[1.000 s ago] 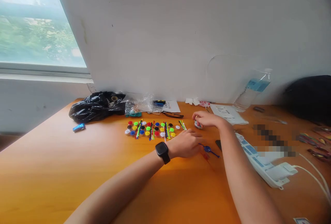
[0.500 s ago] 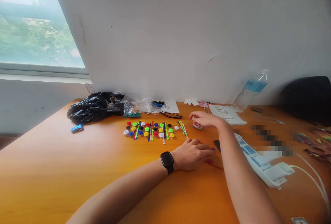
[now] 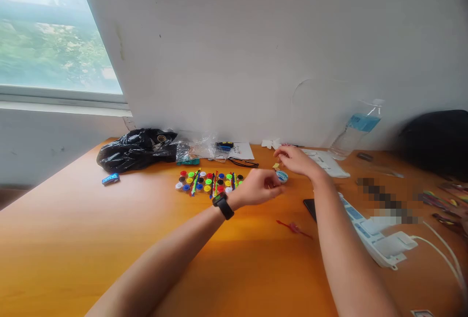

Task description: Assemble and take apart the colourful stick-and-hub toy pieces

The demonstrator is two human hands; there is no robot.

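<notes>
My left hand (image 3: 260, 187), with a black watch (image 3: 223, 205) on its wrist, hovers over the right end of the coloured rows. Its fingers are curled in, and whatever they hold is hidden. Farther right is my right hand (image 3: 297, 161), its fingers stretched and bent downward, with nothing visible in them. Between the hands lies a round blue-and-white object (image 3: 282, 176), with a small yellowish piece (image 3: 276, 166) just behind it. Small round coloured caps (image 3: 207, 188) stand in rows, with thin coloured arrow-like sticks (image 3: 195, 183) between groups. Nearer me lies a red stick with a pinkish round part (image 3: 294, 228).
A black plastic bag (image 3: 127, 151), clear wrap (image 3: 195, 147) and cable loop (image 3: 243, 163) lie along the wall. A blue packet (image 3: 110, 179) is at left. Right are a phone (image 3: 310, 207), power strip (image 3: 360, 229), white parcel (image 3: 331, 166) and bottle (image 3: 354, 134).
My left hand has risen from the table and moved away from me, uncovering the red stick. My right hand has moved slightly right and away, exposing the round blue-and-white object.
</notes>
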